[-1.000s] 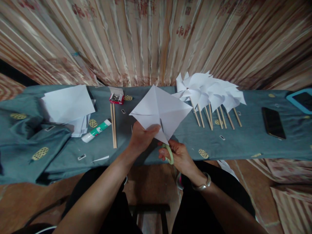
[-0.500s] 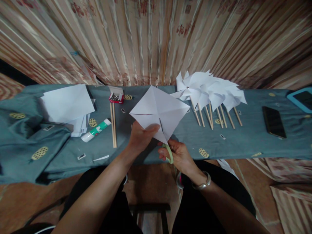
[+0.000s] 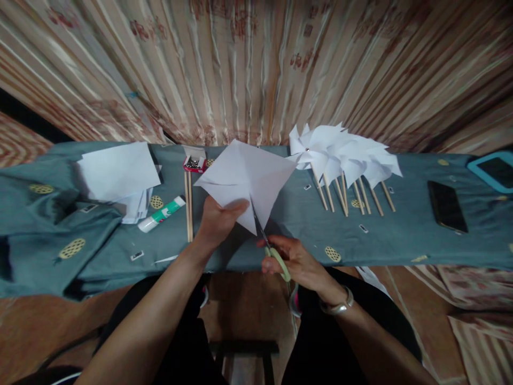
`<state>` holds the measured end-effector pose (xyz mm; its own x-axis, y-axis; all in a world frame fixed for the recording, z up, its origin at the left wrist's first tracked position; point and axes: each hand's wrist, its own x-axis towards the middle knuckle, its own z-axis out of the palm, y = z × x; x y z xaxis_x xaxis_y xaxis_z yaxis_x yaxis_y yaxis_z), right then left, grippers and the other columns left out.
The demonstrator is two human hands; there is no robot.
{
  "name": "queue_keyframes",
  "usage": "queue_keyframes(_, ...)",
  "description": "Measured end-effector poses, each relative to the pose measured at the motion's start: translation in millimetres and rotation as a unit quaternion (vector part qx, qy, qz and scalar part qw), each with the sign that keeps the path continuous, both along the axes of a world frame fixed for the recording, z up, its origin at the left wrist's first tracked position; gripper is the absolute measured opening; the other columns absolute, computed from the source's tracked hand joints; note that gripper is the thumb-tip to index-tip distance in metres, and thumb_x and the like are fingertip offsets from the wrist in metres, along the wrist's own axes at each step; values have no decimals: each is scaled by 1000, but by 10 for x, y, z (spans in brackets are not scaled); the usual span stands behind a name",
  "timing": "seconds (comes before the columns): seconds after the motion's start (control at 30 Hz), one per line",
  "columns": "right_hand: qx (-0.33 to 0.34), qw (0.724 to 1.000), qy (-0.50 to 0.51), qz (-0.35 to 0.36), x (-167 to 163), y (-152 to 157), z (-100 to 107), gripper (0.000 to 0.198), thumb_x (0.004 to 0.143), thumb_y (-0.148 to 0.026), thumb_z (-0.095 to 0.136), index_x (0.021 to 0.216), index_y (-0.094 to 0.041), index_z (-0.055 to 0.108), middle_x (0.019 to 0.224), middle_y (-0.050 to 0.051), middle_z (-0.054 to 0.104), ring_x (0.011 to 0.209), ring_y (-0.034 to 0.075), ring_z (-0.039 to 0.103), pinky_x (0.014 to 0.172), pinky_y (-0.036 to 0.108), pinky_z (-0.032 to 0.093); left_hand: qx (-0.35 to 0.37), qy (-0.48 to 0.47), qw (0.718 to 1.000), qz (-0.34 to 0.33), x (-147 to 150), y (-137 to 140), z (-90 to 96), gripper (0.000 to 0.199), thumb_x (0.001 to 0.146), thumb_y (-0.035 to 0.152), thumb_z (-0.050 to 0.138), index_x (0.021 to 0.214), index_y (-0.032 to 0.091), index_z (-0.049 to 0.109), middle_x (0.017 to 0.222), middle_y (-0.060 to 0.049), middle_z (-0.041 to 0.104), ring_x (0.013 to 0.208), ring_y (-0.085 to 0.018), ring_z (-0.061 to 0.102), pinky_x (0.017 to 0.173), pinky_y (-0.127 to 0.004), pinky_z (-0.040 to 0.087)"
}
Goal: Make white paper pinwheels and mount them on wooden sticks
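A square sheet of white paper (image 3: 250, 168) is held up by my left hand (image 3: 218, 222), its thumb on top at the near left edge. One slit runs in from the left corner and another from the near corner. My right hand (image 3: 294, 259) grips a pair of scissors (image 3: 279, 262) by light green handles. The blades lie in the slit at the near corner, partly hidden by the paper. Left of the paper are a small red box of metal pins (image 3: 195, 163) and thin wooden sticks (image 3: 188, 208).
Finished white paper pinwheels (image 3: 348, 152) on sticks lie to the right, with a black phone (image 3: 447, 206) and a blue-framed device (image 3: 495, 170) beyond. On the left are stacked paper (image 3: 120, 171), a glue stick (image 3: 162, 214) and a paper sliver (image 3: 165, 260). A curtain (image 3: 256, 69) hangs behind the cloth-covered table (image 3: 380, 240).
The paper and my left hand have shifted a little left. The scissors have moved back from the slit toward me, so more of their blades shows.
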<state>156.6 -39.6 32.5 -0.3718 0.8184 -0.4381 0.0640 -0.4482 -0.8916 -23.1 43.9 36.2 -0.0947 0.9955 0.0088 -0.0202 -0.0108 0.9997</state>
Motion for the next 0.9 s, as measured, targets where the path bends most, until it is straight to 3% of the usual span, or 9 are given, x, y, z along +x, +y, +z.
queue_keyframes(0.13, -9, 996, -4, 91, 334, 22, 95, 41, 69, -49, 82, 92, -18, 67, 66, -3, 65, 55, 9, 56, 49, 19, 41, -9, -12, 999, 29, -156, 68, 8, 25, 61, 28, 80, 80, 18, 67, 84, -6, 74, 77, -21, 69, 72, -34, 57)
queue_keyframes(0.2, 6, 995, -8, 95, 555, 57, 151, 46, 68, -54, 81, 93, -17, 69, 67, 0, 68, 54, 11, 56, 49, 21, 41, -5, 10, 999, 34, -222, 76, -7, 26, 60, 28, 80, 80, 18, 66, 83, -6, 74, 79, -21, 70, 74, -34, 57)
queue_keyframes(0.3, 84, 996, 0, -32, 804, 141, 211, 56, 69, -67, 75, 95, -18, 72, 69, 5, 69, 56, 14, 57, 53, 26, 45, 0, 33, 999, -1, -269, 44, -25, 24, 60, 28, 79, 78, 18, 66, 82, -7, 73, 81, -24, 70, 75, -36, 57)
queue_keyframes(0.37, 127, 978, -12, -165, 864, 212, 218, 55, 64, -67, 79, 93, -21, 71, 71, 5, 70, 57, 15, 58, 53, 27, 45, 0, 42, 998, -44, -255, 1, -35, 23, 59, 28, 77, 77, 18, 67, 79, -6, 73, 79, -24, 70, 74, -37, 57)
queue_keyframes(0.43, 153, 959, -28, -236, 846, 284, 200, 57, 59, -66, 82, 94, -22, 69, 75, 4, 71, 61, 16, 61, 57, 29, 48, -6, 55, 994, -95, -209, -51, -55, 22, 58, 27, 75, 76, 18, 67, 76, -5, 73, 76, -24, 69, 71, -36, 56)
queue_keyframes(0.57, 175, 953, -45, -244, 710, 398, 159, 54, 62, -63, 81, 95, -23, 68, 77, 2, 71, 68, 17, 64, 62, 29, 50, -33, 86, 982, -165, -85, -150, -114, 18, 59, 27, 70, 74, 17, 68, 73, -5, 72, 69, -22, 67, 63, -32, 54)
queue_keyframes(0.7, 166, 956, -47, -238, 590, 460, 143, 47, 56, -53, 86, 87, -22, 70, 64, -6, 62, 55, 10, 52, 52, 23, 41, -63, 148, 968, -193, -22, -204, -109, 15, 58, 25, 68, 71, 17, 67, 68, -4, 69, 65, -22, 64, 58, -30, 50)
queue_keyframes(0.8, 143, 960, -40, -236, 547, 489, 109, 42, 51, -42, 90, 81, -21, 70, 61, -8, 59, 52, 7, 47, 49, 21, 36, -78, 164, 961, -206, -35, -201, -66, 15, 61, 25, 67, 73, 16, 69, 71, -4, 71, 69, -23, 65, 62, -31, 51)
queue_keyframes(0.9, 131, 961, -18, -241, 538, 509, 63, 40, 50, -34, 90, 82, -21, 71, 62, -7, 61, 53, 7, 48, 50, 21, 37, -85, 100, 969, -207, -66, -169, -14, 22, 63, 29, 72, 81, 16, 72, 82, -5, 75, 81, -25, 68, 72, -32, 53)
